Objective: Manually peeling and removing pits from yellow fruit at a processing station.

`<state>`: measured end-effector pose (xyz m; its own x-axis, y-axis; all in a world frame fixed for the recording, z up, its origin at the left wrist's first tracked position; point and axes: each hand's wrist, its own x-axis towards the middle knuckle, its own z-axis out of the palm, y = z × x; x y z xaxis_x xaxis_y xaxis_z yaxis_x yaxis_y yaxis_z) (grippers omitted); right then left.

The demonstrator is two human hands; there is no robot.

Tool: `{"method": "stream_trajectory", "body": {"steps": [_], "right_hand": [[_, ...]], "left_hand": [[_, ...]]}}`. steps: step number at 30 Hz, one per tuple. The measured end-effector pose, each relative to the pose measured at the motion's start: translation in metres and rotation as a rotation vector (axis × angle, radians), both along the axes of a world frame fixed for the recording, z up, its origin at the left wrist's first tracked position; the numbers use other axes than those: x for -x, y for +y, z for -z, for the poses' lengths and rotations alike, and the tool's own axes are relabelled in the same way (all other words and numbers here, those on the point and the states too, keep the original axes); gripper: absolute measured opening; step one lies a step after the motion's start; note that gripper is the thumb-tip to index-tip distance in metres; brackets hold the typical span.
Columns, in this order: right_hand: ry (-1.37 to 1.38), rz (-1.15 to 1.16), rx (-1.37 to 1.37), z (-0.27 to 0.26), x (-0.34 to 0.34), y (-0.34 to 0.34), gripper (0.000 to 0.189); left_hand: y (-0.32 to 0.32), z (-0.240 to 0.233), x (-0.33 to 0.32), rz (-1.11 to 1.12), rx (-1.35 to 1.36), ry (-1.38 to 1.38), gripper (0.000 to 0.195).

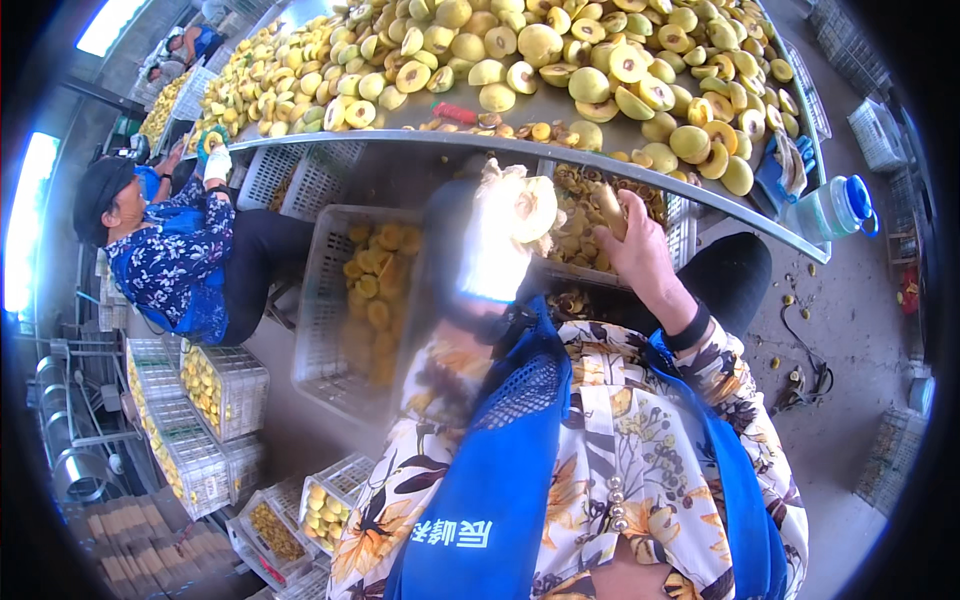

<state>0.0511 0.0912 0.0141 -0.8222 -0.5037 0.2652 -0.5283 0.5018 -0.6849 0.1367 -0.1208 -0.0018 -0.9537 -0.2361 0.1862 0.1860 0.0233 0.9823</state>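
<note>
My left hand, in a white glove washed out by glare, holds a halved yellow stone fruit, probably a peach, cut face up. In my right hand, bare, is the light wooden handle of a small tool; its working end is hard to make out. Both hands are over a crate of brown pits and scraps between my knees. Ahead, a metal-rimmed table carries a large heap of halved yellow fruit.
A white plastic crate of fruit halves stands at my left. Beyond it a co-worker sits at the same table. Blue gloves and a water bottle are at the table's right corner. Stacked fruit crates stand lower left.
</note>
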Motion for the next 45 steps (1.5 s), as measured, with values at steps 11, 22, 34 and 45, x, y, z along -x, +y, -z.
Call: {"method": "stream_trajectory", "body": {"steps": [11,22,34,45], "right_hand": [[-0.279,-0.19,0.12,-0.022,-0.031,0.003,0.024],[-0.439,-0.166,-0.025,-0.026,-0.023,0.008,0.025],[-0.518,-0.113,0.011,-0.017,-0.014,-0.004,0.023],[-0.586,-0.05,0.132,-0.012,-0.008,-0.009,0.023]], "left_hand": [[0.064,-0.046,0.026,-0.014,-0.695,0.061,0.029],[0.087,-0.028,0.046,-0.164,-0.572,-0.118,0.023],[0.05,-0.006,0.077,0.056,-0.153,-0.147,0.027],[0.068,0.0,0.08,-0.22,0.372,0.045,0.025]]}}
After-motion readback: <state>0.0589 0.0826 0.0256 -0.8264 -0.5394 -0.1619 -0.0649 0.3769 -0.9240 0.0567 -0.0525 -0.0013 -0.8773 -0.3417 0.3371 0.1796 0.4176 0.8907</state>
